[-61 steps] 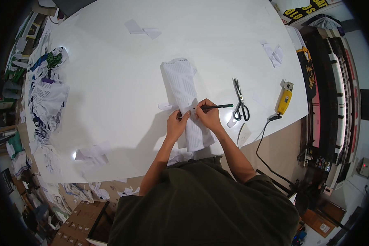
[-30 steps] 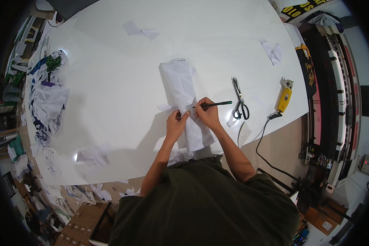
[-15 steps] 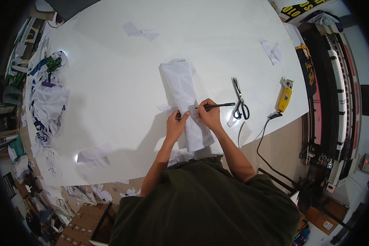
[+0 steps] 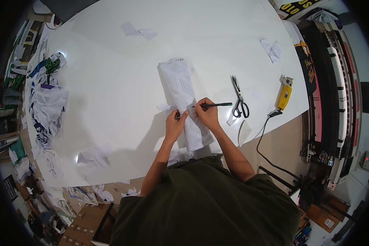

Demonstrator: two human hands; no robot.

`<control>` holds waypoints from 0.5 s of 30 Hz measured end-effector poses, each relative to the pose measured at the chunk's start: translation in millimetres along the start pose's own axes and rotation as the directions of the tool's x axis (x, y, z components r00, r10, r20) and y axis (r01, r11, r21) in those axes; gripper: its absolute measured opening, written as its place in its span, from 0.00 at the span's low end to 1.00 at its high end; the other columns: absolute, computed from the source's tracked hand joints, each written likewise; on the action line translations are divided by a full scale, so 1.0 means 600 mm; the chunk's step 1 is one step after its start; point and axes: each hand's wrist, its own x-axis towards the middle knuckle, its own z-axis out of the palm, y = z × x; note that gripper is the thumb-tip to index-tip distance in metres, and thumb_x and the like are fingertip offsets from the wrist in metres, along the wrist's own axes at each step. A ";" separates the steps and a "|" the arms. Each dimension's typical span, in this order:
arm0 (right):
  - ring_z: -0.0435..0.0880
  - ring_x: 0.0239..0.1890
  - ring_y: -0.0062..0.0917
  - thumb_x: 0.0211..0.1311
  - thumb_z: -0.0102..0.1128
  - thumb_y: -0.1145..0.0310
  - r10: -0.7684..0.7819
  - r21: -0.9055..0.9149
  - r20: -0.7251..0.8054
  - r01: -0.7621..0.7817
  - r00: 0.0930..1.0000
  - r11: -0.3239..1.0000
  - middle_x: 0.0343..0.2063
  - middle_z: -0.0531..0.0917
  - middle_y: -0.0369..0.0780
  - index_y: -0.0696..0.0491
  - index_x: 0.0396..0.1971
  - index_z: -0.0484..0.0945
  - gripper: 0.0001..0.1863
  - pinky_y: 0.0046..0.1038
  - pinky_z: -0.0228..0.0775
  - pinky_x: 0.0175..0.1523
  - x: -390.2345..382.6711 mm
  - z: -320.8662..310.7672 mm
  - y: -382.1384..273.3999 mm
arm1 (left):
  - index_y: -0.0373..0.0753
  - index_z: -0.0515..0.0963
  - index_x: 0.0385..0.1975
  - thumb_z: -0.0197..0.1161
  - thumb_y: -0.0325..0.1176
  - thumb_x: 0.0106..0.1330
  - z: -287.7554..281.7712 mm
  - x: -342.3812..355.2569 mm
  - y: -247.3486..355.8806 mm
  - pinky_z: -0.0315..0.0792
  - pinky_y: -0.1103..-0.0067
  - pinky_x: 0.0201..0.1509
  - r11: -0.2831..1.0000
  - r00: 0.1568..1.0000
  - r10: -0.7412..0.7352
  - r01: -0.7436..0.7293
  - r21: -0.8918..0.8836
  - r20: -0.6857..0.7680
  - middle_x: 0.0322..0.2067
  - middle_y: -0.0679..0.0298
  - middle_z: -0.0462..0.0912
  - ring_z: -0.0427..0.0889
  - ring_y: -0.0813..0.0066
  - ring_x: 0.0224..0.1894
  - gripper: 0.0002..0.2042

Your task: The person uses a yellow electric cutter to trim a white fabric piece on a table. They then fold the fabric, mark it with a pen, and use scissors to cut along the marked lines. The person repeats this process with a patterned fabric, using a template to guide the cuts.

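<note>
A rolled bundle of white striped fabric (image 4: 180,84) lies lengthwise on the white table, its lower end close to my body. My left hand (image 4: 175,124) grips the bundle's left edge, thumb on top and fingers curled at the side. Between the fingers of my right hand (image 4: 208,116) is a black pen (image 4: 218,105), its tip at the bundle's surface near my left thumb and its green-marked end toward the right. A small white scrap (image 4: 165,107) sticks out from the bundle's left side.
Black-handled scissors (image 4: 240,105) lie right of my hands. Beyond them is a yellow electric rotary cutter (image 4: 285,96), its black cord (image 4: 263,151) trailing off the table's edge. A heap of printed fabric (image 4: 49,100) covers the table's left end. Paper scraps (image 4: 138,32) lie farther back.
The pen and my right hand have shifted slightly left across the bundle. My left hand keeps its hold, and the view has moved a little.
</note>
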 end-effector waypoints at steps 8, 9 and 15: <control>0.78 0.19 0.15 0.61 0.61 0.76 -0.001 -0.063 0.003 0.001 1.000 0.998 0.20 0.80 0.35 0.58 0.31 0.74 0.04 0.19 0.71 0.26 0.000 -0.002 -0.005 | 0.26 0.82 0.43 0.70 0.43 0.68 0.000 0.001 -0.002 0.77 0.77 0.41 1.000 1.000 0.012 -0.012 0.015 -0.006 0.34 0.56 0.88 0.84 0.75 0.34 0.20; 0.78 0.19 0.15 0.61 0.61 0.76 -0.005 -0.068 0.010 0.005 1.000 0.998 0.19 0.80 0.35 0.58 0.30 0.74 0.04 0.19 0.71 0.26 0.000 -0.002 -0.005 | 0.26 0.82 0.43 0.70 0.43 0.68 0.000 0.000 -0.002 0.77 0.77 0.41 1.000 1.000 0.008 -0.008 0.014 -0.007 0.34 0.56 0.88 0.84 0.75 0.34 0.20; 0.78 0.19 0.15 0.61 0.61 0.76 0.012 -0.028 -0.033 -0.012 0.999 1.000 0.19 0.80 0.35 0.58 0.29 0.74 0.05 0.19 0.71 0.26 0.000 -0.005 -0.002 | 0.25 0.82 0.44 0.70 0.42 0.68 0.000 0.002 -0.005 0.77 0.77 0.41 1.000 1.000 0.000 0.000 -0.003 -0.004 0.34 0.56 0.88 0.84 0.75 0.35 0.21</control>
